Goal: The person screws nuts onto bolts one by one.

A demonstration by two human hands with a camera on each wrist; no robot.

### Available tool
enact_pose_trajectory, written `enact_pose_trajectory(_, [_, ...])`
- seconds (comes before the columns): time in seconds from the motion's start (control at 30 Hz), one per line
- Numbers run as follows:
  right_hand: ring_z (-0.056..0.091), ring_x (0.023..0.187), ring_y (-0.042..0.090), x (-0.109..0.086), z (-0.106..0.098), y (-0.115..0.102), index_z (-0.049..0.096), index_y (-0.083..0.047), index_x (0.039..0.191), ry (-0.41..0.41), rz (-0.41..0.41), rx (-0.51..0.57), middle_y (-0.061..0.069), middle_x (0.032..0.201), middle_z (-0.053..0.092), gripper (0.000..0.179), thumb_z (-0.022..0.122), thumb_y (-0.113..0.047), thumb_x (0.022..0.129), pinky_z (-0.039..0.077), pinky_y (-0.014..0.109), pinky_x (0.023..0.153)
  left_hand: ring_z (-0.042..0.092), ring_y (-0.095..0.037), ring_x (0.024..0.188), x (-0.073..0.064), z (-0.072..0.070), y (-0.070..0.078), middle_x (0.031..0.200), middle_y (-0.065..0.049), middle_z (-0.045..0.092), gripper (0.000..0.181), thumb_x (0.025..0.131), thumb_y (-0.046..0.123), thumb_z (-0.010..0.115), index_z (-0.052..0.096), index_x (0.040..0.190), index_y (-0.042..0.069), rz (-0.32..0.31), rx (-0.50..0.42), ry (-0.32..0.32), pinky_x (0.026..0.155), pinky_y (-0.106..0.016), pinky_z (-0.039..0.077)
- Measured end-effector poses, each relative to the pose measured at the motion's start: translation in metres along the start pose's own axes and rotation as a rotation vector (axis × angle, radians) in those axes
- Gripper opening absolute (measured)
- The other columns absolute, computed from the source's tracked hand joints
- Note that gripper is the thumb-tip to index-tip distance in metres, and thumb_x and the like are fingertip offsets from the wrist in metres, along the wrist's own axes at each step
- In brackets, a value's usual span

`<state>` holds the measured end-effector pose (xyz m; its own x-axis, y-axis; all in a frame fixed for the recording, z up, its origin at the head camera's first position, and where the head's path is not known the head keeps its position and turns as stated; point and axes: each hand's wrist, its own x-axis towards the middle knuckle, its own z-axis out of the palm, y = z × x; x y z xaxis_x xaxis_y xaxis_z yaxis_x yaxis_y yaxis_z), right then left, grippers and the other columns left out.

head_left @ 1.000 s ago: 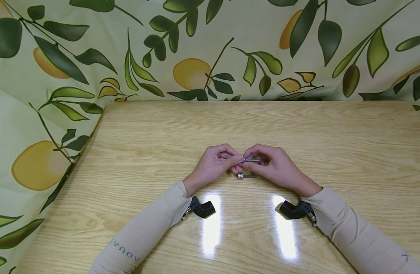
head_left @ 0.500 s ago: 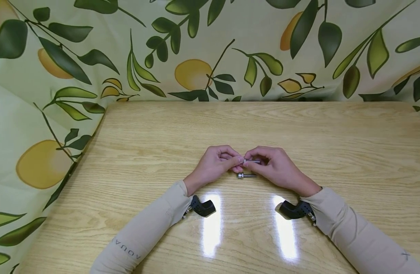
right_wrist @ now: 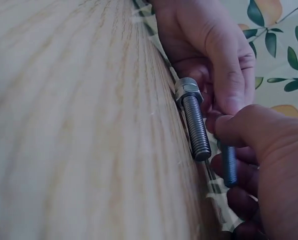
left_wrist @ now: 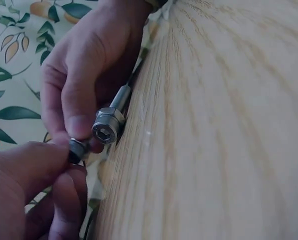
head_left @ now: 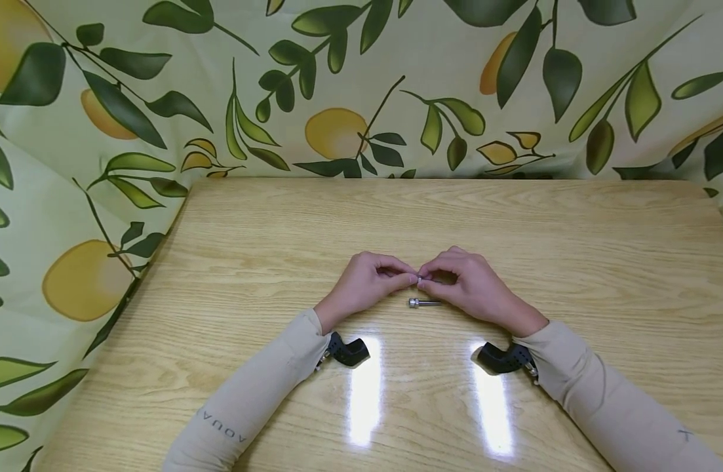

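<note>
Between my two hands is a small metal bolt (right_wrist: 229, 167), its threaded shank showing below my right fingers in the right wrist view. My left hand (head_left: 374, 282) pinches its head end (left_wrist: 76, 152) between thumb and fingers. Right beside it, my right hand (head_left: 468, 283) pinches the same bolt close to the head; whether a nut sits under those fingertips is hidden. A second socket-head bolt (head_left: 425, 303) lies on the table just in front of the hands, with a hex nut (left_wrist: 114, 113) up against its head. Neither hand touches that one.
The wood-grain table (head_left: 278, 223) spreads around the hands. Behind it and on the left hangs a cloth (head_left: 337, 78) printed with fruit and leaves. Black wrist cameras (head_left: 349, 353) sit under both sleeves, close above the tabletop.
My right fingers have shifted and now cover the held bolt's shank in the head view. The left fingers have drawn to a tighter pinch. The lying bolt stays put; the head view has shifted slightly.
</note>
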<state>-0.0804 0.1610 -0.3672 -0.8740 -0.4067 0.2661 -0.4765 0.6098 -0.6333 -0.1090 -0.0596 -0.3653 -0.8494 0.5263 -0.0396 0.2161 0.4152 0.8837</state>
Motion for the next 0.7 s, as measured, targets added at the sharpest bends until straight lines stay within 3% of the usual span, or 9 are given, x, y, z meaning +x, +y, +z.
enact_pose_trajectory(0.3, [0.06,0.085,0.003,0.0,0.001,0.002,0.074,-0.026,0.096,-0.016,0.0,-0.008,-0.012,0.092,0.071,0.011,0.077,-0.028,0.085,0.05,0.022,0.07,0.067,0.002,0.072,0.001,0.003,0.0,0.091,0.004,0.078,0.013,0.089,0.03,0.072,0.077,0.094,0.019,0.061,0.134,0.002,0.066,-0.015,0.057])
enact_pose_trajectory(0.7, [0.06,0.081,0.005,-0.001,0.011,0.009,0.073,-0.023,0.102,-0.058,0.11,-0.009,-0.008,0.094,0.069,0.021,0.077,-0.033,0.084,0.05,0.021,0.069,0.065,0.002,0.07,0.002,0.005,-0.011,0.087,0.004,0.076,0.016,0.089,0.032,0.071,0.077,0.096,0.018,0.017,0.175,0.021,0.064,-0.015,0.056])
